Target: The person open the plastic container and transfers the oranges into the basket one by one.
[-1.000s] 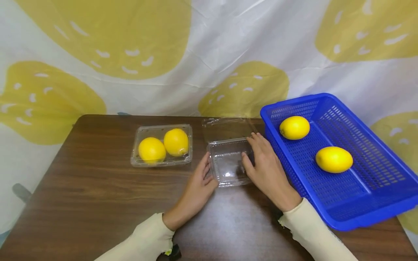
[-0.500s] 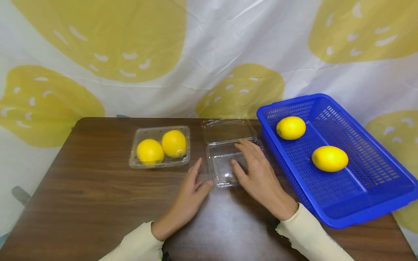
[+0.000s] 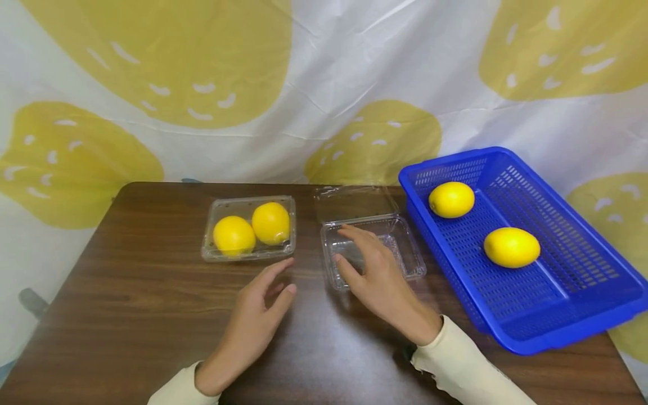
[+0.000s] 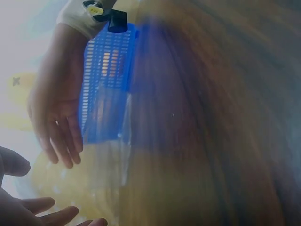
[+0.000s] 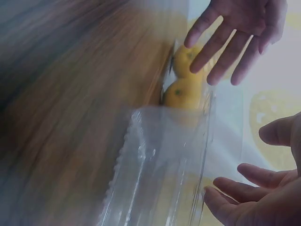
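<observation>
A clear plastic clamshell box [image 3: 334, 270] lies on the table with its lid [image 3: 354, 203] folded back and no fruit inside. My right hand [image 3: 382, 281] is above this box, fingers extended and holding nothing; whether a fingertip touches the rim I cannot tell. My left hand [image 3: 253, 320] is over the table, left of the box and apart from it, its fingers loosely spread. Beyond it sits a second clamshell box [image 3: 215, 211], lid down, with two yellow lemons [image 3: 234, 236] inside. In the right wrist view, both lemons [image 5: 181, 94] appear behind the open box [image 5: 155, 165].
A blue perforated basket [image 3: 536, 340] stands at the right of the brown wooden table [image 3: 126, 304]. Two lemons lie in it, one farther back [image 3: 451, 199] and one nearer the middle [image 3: 512, 247]. A fruit-printed cloth [image 3: 228, 146] hangs behind the table.
My left hand has let go of the empty box's left side and drawn back toward the lower left. The right hand has shifted left, over the box. Both boxes stay put.
</observation>
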The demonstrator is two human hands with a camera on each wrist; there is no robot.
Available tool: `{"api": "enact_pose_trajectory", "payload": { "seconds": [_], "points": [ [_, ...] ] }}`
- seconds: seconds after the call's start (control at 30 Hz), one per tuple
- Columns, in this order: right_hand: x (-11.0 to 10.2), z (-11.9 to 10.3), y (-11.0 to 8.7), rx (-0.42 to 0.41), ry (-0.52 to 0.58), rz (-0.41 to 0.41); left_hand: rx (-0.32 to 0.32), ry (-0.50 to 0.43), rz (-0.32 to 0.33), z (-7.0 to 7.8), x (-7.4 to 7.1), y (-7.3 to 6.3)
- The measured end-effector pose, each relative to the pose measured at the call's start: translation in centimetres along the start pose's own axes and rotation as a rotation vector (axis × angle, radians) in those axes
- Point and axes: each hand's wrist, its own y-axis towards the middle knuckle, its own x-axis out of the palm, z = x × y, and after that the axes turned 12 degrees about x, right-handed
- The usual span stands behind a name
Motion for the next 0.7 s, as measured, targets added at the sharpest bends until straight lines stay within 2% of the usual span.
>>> {"api": "enact_pose_trajectory", "payload": {
  "seconds": [0.17,0.33,0.53,0.7],
  "points": [
    [0.7,-1.3,0.1,0.019,0.041,-0.049,0.009,0.056,0.021,0.3,-1.8,-0.3],
    [1.6,-2.4,0.4,0.086,0.094,-0.130,0.027,0.147,0.048,0.3,-3.4,-0.4],
    [2.9,-3.1,0.7,0.174,0.149,-0.209,0.098,0.220,0.106,-0.4,-5.0,-0.1],
    [4.2,-3.7,0.9,0.196,0.149,-0.222,0.165,0.284,0.177,-1.5,-6.3,0.4]
  ]
}}
